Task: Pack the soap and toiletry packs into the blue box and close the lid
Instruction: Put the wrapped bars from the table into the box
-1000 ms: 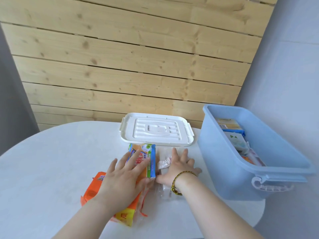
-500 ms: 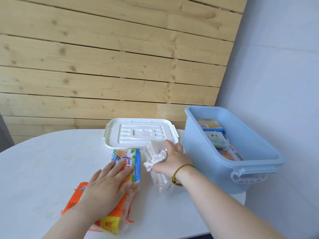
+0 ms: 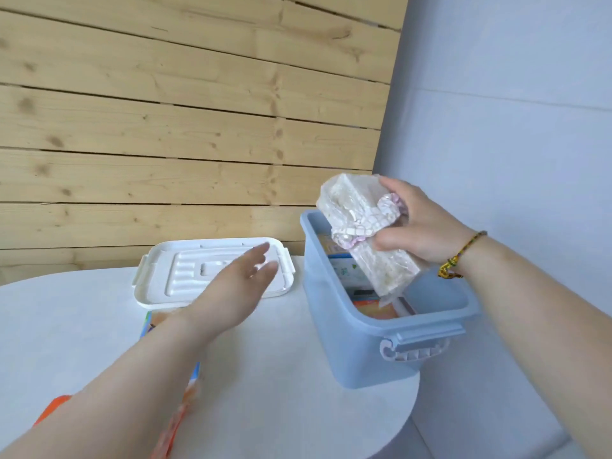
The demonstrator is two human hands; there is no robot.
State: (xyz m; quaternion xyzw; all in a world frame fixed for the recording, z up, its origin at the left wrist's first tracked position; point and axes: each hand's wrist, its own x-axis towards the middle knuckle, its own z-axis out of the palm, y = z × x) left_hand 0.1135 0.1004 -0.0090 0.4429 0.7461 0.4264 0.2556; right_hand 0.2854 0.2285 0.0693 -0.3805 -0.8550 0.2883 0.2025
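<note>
Toiletry pack [image 3: 359,220] mid-length in right hand [image 3: 427,226]

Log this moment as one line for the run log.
right hand: holds clear pack over blue box | left hand: open, empty | lid: off, on table

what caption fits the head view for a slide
Right hand holds a clear pack over the open blue box, lid aside

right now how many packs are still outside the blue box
2 visible: a clear pack held in the right hand above the blue box, and an orange-and-blue pack on the table under the left forearm, which may hide more.
</note>
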